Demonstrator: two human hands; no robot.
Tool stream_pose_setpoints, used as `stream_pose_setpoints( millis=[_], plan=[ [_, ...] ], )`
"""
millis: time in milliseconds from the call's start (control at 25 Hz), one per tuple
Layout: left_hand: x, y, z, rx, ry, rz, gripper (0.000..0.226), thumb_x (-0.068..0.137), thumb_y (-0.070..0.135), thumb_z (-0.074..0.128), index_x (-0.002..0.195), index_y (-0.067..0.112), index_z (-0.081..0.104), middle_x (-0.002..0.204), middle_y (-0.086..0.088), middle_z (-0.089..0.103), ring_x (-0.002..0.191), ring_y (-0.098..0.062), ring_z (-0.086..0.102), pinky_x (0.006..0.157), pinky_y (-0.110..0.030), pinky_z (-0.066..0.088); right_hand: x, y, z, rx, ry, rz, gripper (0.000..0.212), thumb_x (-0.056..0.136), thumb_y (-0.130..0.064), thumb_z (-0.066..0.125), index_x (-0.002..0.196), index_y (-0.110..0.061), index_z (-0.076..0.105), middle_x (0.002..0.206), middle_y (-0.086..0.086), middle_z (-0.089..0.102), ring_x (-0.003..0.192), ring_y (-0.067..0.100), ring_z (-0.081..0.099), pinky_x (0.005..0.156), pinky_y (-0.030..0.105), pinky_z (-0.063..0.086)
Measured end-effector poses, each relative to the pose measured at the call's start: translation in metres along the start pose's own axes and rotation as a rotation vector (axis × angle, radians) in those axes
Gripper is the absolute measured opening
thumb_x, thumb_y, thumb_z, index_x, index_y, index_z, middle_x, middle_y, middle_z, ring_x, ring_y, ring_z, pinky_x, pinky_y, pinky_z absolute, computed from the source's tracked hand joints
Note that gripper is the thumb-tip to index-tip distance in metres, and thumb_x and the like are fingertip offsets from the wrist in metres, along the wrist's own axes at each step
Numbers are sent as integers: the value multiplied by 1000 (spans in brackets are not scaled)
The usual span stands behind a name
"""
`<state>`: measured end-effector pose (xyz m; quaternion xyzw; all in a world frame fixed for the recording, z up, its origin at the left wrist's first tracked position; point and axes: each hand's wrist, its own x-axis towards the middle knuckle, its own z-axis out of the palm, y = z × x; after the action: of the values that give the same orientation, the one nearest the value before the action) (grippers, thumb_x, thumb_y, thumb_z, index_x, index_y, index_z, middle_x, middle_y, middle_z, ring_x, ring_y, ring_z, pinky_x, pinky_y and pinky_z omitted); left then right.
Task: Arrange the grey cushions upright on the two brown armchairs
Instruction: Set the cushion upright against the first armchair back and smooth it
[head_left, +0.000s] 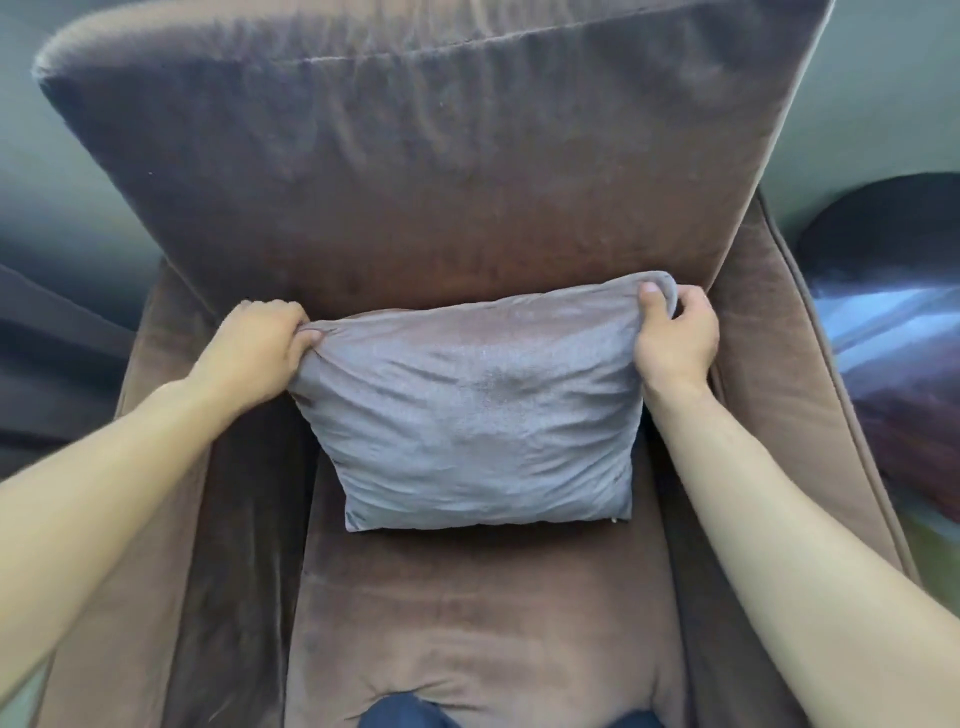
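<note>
The grey cushion (480, 415) stands on the seat (483, 613) of a brown armchair (415, 171), its bottom edge resting on the seat's rear part and its top edge leaning back against the foot of the tall backrest. It sits roughly midway between the two armrests, a little nearer the right one, and its face is wrinkled, with a seam running along the bottom edge.

Both hands grip the cushion by its upper corners. The left hand (260, 348) is clenched around the top left corner, fabric bunched under the fingers just beside the left armrest (156, 364). The right hand (675, 343) pinches the top right corner, thumb on the front face and fingers wrapped behind, so that this corner is pulled up slightly higher than the other. Both forearms are bare and reach in from the near edge of the view.

At the front edge of the seat, dark blue cloth (405, 714) shows at the bottom of the view; what it belongs to cannot be told. Beyond the right armrest (810, 395) lies a dark, glossy rounded object (893, 291), too blurred to identify.
</note>
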<state>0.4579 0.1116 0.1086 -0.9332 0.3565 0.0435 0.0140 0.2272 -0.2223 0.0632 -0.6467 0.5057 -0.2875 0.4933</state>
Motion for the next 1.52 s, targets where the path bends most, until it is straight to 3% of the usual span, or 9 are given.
stream_pose_setpoints(
  millis=[160,280,440,560,800,1040,1200,1320,1520],
  plan=[
    [5,-1,2,-42,255,55,20,103,26,54,96,8,54,84,-12,49,70,-35,53,53,-47,47,4,-5,-4,58,130,7,20,98,-31,59,81,-26,51,77,-15,50,72,3,49,74,21,42],
    [0,8,18,39,436,19,28,101,27,51,118,5,57,107,-23,56,96,-43,56,78,-59,49,-14,5,-3,-9,244,-41,23,96,-29,58,110,-11,60,106,0,57,92,9,57,98,34,46],
    [-48,68,74,27,458,403,65,102,45,47,153,5,37,156,-27,40,147,-43,33,118,-69,22,-96,24,27,-461,-34,-945,32,97,-27,57,125,-12,62,141,14,53,138,35,43,119,52,26],
    [-52,88,100,92,333,265,73,103,60,32,162,20,17,170,-15,15,157,-36,13,122,-69,8,-115,34,56,-806,-294,-1124,51,101,-43,50,148,-22,49,162,10,35,153,36,23,122,63,15],
    [-55,1,107,41,422,-33,69,106,56,25,163,22,8,172,-10,3,158,-37,2,121,-71,5,-29,51,-8,-953,-13,-744,61,106,-54,31,159,-26,25,168,12,15,153,47,9,118,71,8],
    [-26,73,106,128,400,274,66,104,57,34,162,32,14,172,-10,11,158,-34,9,125,-63,11,-82,40,72,-988,-231,-1242,56,105,-51,40,156,-30,34,164,6,31,153,35,22,122,62,17],
    [-39,-34,101,180,355,138,64,105,54,32,162,31,15,172,-7,12,155,-43,16,118,-68,18,-14,50,2,-1079,-97,-984,60,105,-55,34,159,-32,23,167,4,22,155,32,17,120,66,12],
    [-38,-22,88,12,430,-12,58,106,48,35,151,12,41,161,-23,34,142,-49,36,113,-65,28,-34,39,14,-823,38,-700,55,104,-42,39,149,-11,43,161,14,33,152,41,18,122,64,9],
    [-2,41,52,-132,685,192,38,103,26,48,129,2,60,134,-23,60,125,-42,54,111,-58,36,-61,2,68,-539,-54,-1034,29,91,-4,59,117,1,69,131,16,65,135,38,51,119,57,28]
  ],
)
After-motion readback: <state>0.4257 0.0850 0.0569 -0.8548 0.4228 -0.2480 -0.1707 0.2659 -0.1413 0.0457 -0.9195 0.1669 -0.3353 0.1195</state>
